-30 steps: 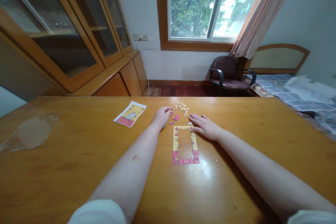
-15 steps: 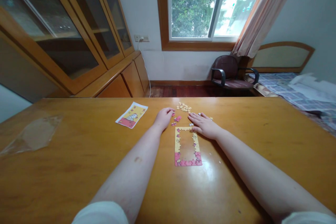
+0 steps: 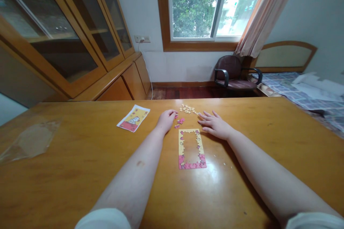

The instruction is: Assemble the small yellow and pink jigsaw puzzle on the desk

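Note:
My left hand (image 3: 166, 120) rests on the table with its fingers curled together, right beside several loose pink puzzle pieces (image 3: 182, 120). Whatever its fingertips hold, if anything, is hidden. My right hand (image 3: 216, 125) lies palm down with fingers spread, partly covering a few small pieces at its fingertips. Between and below both hands sits a joined puzzle border (image 3: 181, 150), yellow at the top and pink at the bottom, with bare table inside it. Beyond the hands is a heap of pale puzzle pieces (image 3: 188, 108), which look face down.
A picture card (image 3: 134, 118) in yellow and pink lies to the left on the wooden table (image 3: 80, 171). Farther left is a clear plastic bag (image 3: 30, 139). Past the table's far edge stand a dark red armchair (image 3: 232, 73), a bed (image 3: 309, 86) and a glass-door cabinet (image 3: 77, 35).
My right hand has slid a little to the right, away from the puzzle border's top corner, and its fingers are more spread. My left hand has stayed by the pink pieces.

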Action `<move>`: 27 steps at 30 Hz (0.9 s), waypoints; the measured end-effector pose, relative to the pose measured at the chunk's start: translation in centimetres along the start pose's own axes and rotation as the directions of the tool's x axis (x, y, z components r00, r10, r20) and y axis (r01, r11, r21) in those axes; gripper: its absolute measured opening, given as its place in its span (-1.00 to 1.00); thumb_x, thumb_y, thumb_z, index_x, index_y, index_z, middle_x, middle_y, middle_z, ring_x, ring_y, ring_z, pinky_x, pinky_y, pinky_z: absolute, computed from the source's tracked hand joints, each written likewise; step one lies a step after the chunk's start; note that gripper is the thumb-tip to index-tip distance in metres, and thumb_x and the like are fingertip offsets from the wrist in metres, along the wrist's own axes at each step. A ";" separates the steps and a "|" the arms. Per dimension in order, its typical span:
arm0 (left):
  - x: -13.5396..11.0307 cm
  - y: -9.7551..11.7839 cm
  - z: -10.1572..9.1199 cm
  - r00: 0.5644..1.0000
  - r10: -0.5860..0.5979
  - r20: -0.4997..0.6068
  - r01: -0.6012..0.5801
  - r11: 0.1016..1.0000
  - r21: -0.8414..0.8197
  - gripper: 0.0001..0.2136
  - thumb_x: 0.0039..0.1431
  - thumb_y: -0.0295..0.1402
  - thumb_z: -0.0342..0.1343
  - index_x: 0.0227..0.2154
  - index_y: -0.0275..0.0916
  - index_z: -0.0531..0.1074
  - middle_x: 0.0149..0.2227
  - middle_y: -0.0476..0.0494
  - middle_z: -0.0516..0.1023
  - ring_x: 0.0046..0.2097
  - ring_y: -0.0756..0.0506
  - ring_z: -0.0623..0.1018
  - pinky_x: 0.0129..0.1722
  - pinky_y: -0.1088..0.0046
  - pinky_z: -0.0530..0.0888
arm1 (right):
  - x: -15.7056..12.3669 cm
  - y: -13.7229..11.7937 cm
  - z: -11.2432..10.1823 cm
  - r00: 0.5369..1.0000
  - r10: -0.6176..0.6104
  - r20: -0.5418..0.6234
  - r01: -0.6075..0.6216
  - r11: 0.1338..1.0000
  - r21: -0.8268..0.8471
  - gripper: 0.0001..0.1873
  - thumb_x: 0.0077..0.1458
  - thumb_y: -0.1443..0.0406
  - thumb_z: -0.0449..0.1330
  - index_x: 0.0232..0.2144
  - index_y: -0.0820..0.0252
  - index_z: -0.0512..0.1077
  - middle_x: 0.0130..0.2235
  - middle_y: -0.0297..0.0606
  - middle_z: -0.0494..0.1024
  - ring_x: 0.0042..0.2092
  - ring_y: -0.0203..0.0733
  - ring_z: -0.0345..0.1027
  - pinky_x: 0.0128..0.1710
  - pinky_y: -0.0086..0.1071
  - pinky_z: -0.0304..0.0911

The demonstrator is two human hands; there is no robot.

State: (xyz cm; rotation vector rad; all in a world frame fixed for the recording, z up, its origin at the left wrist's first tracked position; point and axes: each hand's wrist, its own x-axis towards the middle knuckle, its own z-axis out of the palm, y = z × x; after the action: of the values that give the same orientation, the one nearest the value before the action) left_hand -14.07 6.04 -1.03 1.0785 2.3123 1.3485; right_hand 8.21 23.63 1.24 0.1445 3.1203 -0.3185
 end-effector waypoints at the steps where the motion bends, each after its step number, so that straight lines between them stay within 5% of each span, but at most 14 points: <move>1: 0.0 0.0 0.0 1.000 -0.001 0.002 0.001 1.000 0.001 -0.77 0.14 -0.38 -0.02 -0.28 -0.24 0.55 -0.18 -0.14 0.61 -0.10 -0.12 0.54 0.00 0.34 0.41 | 0.0 0.4 0.0 0.999 0.035 -0.019 -0.035 0.999 -0.005 -0.49 0.29 0.04 -0.10 0.18 0.05 0.30 0.32 -0.21 0.09 0.36 0.09 -0.17 0.28 0.21 -0.35; 8: 0.0 0.0 0.1 1.000 0.011 0.004 -0.011 1.000 0.011 -0.77 0.14 -0.37 -0.01 -0.28 -0.24 0.55 -0.19 -0.14 0.61 -0.10 -0.13 0.54 -0.01 0.33 0.41 | 1.9 -0.6 0.9 0.986 0.145 -0.087 -0.150 0.987 -0.052 -0.31 0.24 -0.02 -0.06 0.32 0.13 0.03 0.32 -0.14 0.11 0.37 0.09 -0.24 0.30 0.16 -0.40; 17: 0.0 0.0 0.0 1.000 0.025 0.011 -0.026 0.999 0.039 -0.76 0.14 -0.36 -0.02 -0.28 -0.23 0.54 -0.18 -0.14 0.60 -0.08 -0.13 0.53 0.02 0.33 0.39 | 4.5 -2.8 1.0 0.979 0.198 -0.056 -0.200 0.980 -0.023 -0.30 0.26 -0.03 -0.13 0.33 0.16 0.00 0.36 -0.16 -0.02 0.38 0.02 -0.29 0.31 0.10 -0.39; 19: 0.0 0.0 0.0 1.000 0.021 0.014 -0.021 0.999 0.041 -0.77 0.14 -0.37 -0.03 -0.28 -0.23 0.54 -0.17 -0.14 0.60 -0.08 -0.13 0.53 0.02 0.33 0.39 | 4.3 -2.6 1.3 0.944 0.316 -0.099 -0.319 0.948 -0.014 -0.25 0.24 -0.04 -0.11 0.34 0.22 -0.04 0.37 -0.09 -0.10 0.38 0.05 -0.31 0.31 0.11 -0.37; 23: -0.2 0.3 0.0 0.999 0.014 0.031 -0.016 0.998 0.066 -0.77 0.13 -0.39 -0.02 -0.28 -0.23 0.55 -0.18 -0.15 0.61 -0.09 -0.14 0.53 -0.01 0.33 0.41 | 4.1 -1.3 2.2 0.764 0.635 -0.116 -0.638 0.770 0.014 -0.07 0.14 -0.14 -0.04 0.33 0.38 -0.07 0.36 0.18 -0.15 0.36 0.27 -0.28 0.23 0.28 -0.31; 27: -0.3 0.4 -0.1 0.999 0.015 0.033 -0.018 0.996 0.084 -0.76 0.13 -0.40 -0.02 -0.27 -0.23 0.55 -0.17 -0.14 0.61 -0.08 -0.14 0.53 0.00 0.33 0.41 | 4.6 -0.1 2.7 0.795 0.592 -0.134 -0.594 0.804 0.029 -0.23 0.20 -0.11 -0.09 0.31 0.19 0.03 0.35 0.12 -0.04 0.34 0.22 -0.17 0.22 0.25 -0.23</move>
State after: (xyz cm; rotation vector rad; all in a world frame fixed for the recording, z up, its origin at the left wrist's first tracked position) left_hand -13.72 5.92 -0.69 1.1387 2.3610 1.2402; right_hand 3.62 23.42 -1.42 1.1612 2.9817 -0.2742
